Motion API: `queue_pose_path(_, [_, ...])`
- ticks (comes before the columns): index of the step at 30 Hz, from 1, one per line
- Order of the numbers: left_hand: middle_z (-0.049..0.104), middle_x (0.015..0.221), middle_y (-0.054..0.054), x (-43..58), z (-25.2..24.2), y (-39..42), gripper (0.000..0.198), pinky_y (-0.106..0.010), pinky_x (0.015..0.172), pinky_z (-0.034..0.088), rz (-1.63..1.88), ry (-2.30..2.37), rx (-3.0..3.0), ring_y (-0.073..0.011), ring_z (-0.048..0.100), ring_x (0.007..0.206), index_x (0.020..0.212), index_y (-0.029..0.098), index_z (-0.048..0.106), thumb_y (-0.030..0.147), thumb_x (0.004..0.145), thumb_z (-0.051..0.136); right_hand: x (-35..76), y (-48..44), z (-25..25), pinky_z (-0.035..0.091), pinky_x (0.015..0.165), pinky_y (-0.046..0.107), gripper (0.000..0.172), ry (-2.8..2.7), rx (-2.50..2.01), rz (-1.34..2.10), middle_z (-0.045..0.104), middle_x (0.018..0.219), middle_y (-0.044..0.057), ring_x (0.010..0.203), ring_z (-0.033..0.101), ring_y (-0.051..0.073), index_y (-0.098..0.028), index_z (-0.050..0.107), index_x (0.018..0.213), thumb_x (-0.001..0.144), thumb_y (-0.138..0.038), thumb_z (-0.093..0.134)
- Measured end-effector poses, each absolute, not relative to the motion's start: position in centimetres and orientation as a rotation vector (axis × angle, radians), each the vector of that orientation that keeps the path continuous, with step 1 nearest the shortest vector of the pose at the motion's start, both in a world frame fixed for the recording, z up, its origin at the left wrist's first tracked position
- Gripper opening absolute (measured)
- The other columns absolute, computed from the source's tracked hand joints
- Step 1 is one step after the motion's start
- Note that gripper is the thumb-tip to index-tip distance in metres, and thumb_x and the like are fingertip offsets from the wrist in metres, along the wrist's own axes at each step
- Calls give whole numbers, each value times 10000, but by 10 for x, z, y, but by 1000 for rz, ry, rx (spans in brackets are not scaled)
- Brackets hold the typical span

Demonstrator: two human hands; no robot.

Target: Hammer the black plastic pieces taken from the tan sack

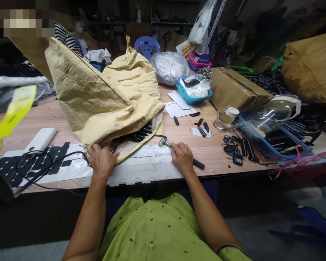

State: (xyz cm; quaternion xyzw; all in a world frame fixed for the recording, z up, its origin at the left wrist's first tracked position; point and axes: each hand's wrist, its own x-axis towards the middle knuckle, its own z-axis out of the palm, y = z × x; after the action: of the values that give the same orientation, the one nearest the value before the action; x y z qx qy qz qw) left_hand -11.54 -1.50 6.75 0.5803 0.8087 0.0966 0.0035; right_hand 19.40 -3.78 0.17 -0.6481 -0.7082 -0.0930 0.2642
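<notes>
Wood-grain laminate tabletop (217, 156) spans the work area; behind it stands 1 blue plastic chair (147, 45). 1 beige cloth sack (136, 79) lies on the tabletop in front of the person, its open mouth toward the front edge. Black elongated parts (138, 136) are visible inside the mouth. Left hand (101, 159): located at the near left corner of the mouth, fingers bent, 1 small dark piece (113, 149) showing beside the thumb; whether the fingers grip it cannot be told. Right hand (182, 157): fingers closed around 1 small metal-headed hammer (167, 144) with a yellow-green tip and black grip. The hammer head is positioned just beside the right edge of the sack, near a flat grey-white board (149, 161). Loose black pieces (176, 120) lie beyond the hammer. Right side: 1 brown cardboard box (228, 88) and 1 blue plastic basket (246, 132). Left side: 1 white rectangular block (42, 139).
</notes>
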Motion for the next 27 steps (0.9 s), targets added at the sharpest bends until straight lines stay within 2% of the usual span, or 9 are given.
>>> queue_pose_path(3, [616,1143,-173,-109,68,-16,142,-621,1059,360,363,2470,1937,-426,492,1188,856,198,801,312,795,742,193,-37,1,365,734,305,326,-1911,-1764,-249,601,872,56,838,476,209,-255,739,1129,895,-128,549])
queue_pose_path(6, [638,1153,-128,-94,66,-22,111,-560,1030,388,555,2237,2135,-367,515,1149,904,230,775,289,848,701,193,-37,2,360,729,308,327,-1917,-1769,-247,604,872,56,839,477,211,-257,740,1127,896,-127,549])
queue_pose_path(11, [691,912,-55,-50,55,-32,58,-478,1006,382,563,1617,2385,-289,558,1022,917,250,727,287,876,708,194,-36,2,364,743,310,339,-1932,-1773,-255,616,892,59,849,484,216,-261,735,1151,902,-132,545])
queue_pose_path(15, [698,922,-45,-34,38,-34,92,-445,984,393,567,1422,2385,-269,570,999,929,246,725,311,865,737,194,-35,0,371,750,308,338,-1938,-1770,-263,608,894,61,853,480,219,-261,735,1151,903,-133,545])
queue_pose_path(20, [692,928,-37,-51,21,-28,202,-398,909,427,658,1408,2276,-257,574,966,995,255,744,366,828,776,194,-35,0,383,751,310,340,-1936,-1769,-255,608,891,63,852,488,219,-265,734,1161,912,-136,542])
queue_pose_path(27, [692,879,-34,-58,14,-23,145,-390,882,431,691,1418,2195,-252,569,941,938,256,768,360,837,764,197,-38,8,450,724,305,347,-1896,-1736,-155,634,867,65,845,557,218,-253,739,1157,920,-122,521])
